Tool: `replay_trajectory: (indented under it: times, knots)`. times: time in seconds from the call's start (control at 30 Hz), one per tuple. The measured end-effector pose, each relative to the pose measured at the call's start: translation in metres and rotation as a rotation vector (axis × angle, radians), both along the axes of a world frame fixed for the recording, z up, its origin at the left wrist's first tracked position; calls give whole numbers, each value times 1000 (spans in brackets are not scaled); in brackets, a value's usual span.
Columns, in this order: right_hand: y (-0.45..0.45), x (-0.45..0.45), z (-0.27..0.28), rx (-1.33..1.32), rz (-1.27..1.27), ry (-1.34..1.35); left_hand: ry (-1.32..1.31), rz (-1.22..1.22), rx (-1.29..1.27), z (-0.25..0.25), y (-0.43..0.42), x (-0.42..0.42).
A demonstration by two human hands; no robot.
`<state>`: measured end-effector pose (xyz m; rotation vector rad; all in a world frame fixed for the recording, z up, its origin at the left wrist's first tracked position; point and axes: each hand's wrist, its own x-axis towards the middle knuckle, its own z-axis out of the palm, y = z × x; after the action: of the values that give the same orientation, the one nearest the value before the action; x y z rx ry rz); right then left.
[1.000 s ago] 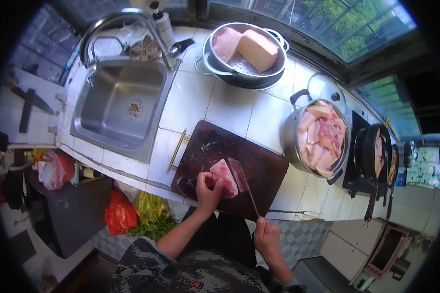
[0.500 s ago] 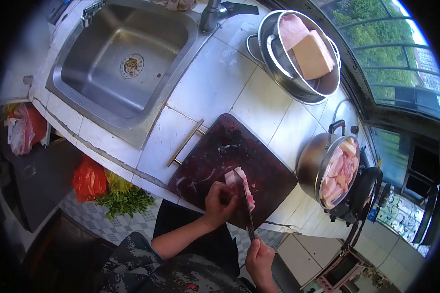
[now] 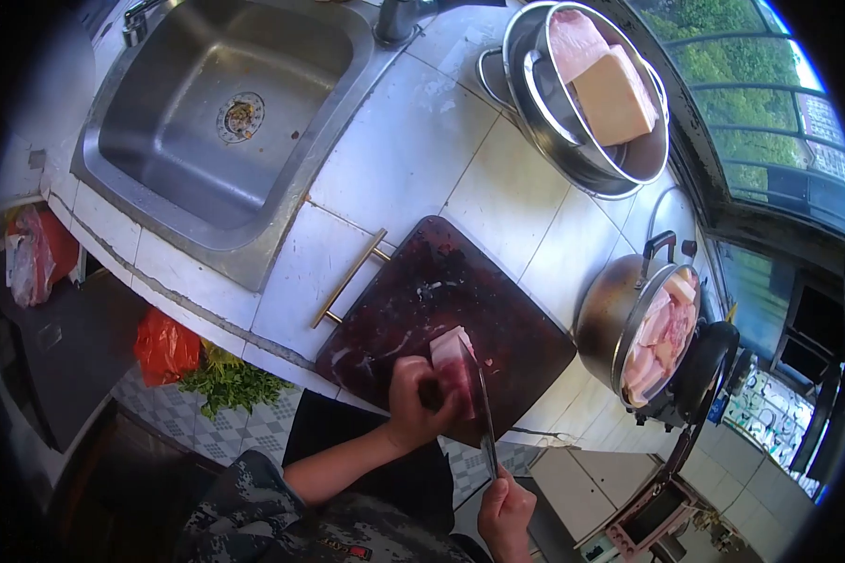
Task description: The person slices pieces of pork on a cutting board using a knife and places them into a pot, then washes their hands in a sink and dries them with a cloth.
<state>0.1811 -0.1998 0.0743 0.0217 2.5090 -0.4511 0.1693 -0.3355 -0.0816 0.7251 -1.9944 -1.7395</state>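
A dark red-stained cutting board (image 3: 413, 305) with a brass-coloured handle lies on the tiled counter. On its near part rests a piece of raw pork (image 3: 451, 358), pale along the top and pink at the side. My left hand (image 3: 421, 405) presses on the pork with its fingers curled in. My right hand (image 3: 505, 514) is closed round the handle of a kitchen knife (image 3: 485, 413). The blade stands almost edge-on along the right side of the pork, and whether it has cut in cannot be made out.
A steel sink (image 3: 296, 174) is at the upper left. At the back, a pot (image 3: 620, 361) holds cut pork, and stacked steel bowls (image 3: 533, 89) hold larger pork pieces (image 3: 613, 97). Below the counter edge are a red bag (image 3: 167, 345) and leafy greens (image 3: 233, 383).
The knife and my right hand have shifted slightly right and down. The blade lay across the pork before and now stands at its right side. The whole view has moved a little.
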Motion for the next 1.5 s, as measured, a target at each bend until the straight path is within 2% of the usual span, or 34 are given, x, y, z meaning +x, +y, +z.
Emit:
replay_trajectory:
  times: [0.03, 0.1, 0.13, 0.2, 0.4, 0.57, 0.87, 1.0, 1.07, 1.27, 1.37, 1.5]
  knots:
    - [2, 1, -1, -2, 9, -13, -3, -13, -1, 0, -4, -1]
    - [6, 3, -5, -4, 0, -30, 235, -198, -469, -3, -14, -3]
    - [8, 4, -9, -27, 50, 20, 236, -217, -465, -5, -20, -5]
    - [12, 7, -11, -50, 89, 74, 302, -452, -578, -11, -32, -11]
    - [21, 7, -12, 11, 158, 72, 359, -598, -593, -28, -36, -9]
    - [17, -1, 3, 77, 206, 16, 311, -542, -574, -28, -33, -6]
    - [5, -19, -8, 106, 204, -116, 241, -566, -639, -19, -33, -12]
    - [-12, -37, -21, 103, 217, -111, 243, -568, -711, -15, -34, -16]
    - [-18, -41, -28, 93, 241, -64, 177, -575, -688, -17, -33, -15]
    - [5, -20, -16, 84, 221, -63, 263, -571, -626, -13, -32, -18]
    - [3, -19, -17, 107, 225, -56, 227, -581, -612, -14, -34, -17]
    - [-26, -50, -36, 54, 238, -43, 198, -577, -653, -19, -35, -16]
